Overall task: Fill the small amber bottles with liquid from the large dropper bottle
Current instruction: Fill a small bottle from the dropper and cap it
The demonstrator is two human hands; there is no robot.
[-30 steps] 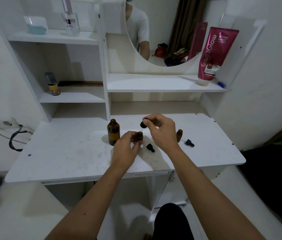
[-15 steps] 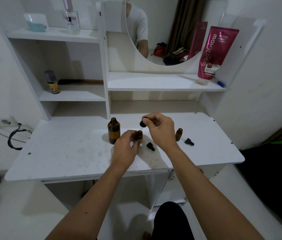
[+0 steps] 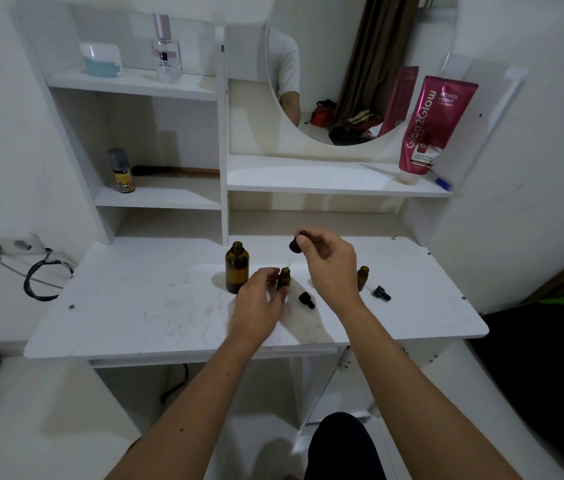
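Observation:
The large amber bottle [image 3: 237, 271] stands uncapped on the white desk [image 3: 135, 306]. Just right of it my left hand [image 3: 259, 306] grips a small amber bottle [image 3: 284, 278], upright on the desk. My right hand [image 3: 330, 265] pinches the black bulb of the large dropper [image 3: 297, 244]; its glass tube slants down to the small bottle's mouth. A second small amber bottle [image 3: 362, 276] stands open behind my right hand. Two small black dropper caps lie on the desk, one [image 3: 306, 300] between my hands and one [image 3: 381, 293] further right.
Shelves rise behind the desk with a spray can [image 3: 121, 171], a comb [image 3: 176, 171], a perfume bottle [image 3: 167, 50], a jar [image 3: 102, 60] and a pink tube [image 3: 429, 126]. A round mirror [image 3: 360, 64] hangs above. A wall socket with cable [image 3: 17, 247] is at left.
My right hand has lifted the dropper bulb slightly; the tube still points into the small bottle. My left hand and the bottles stay in place.

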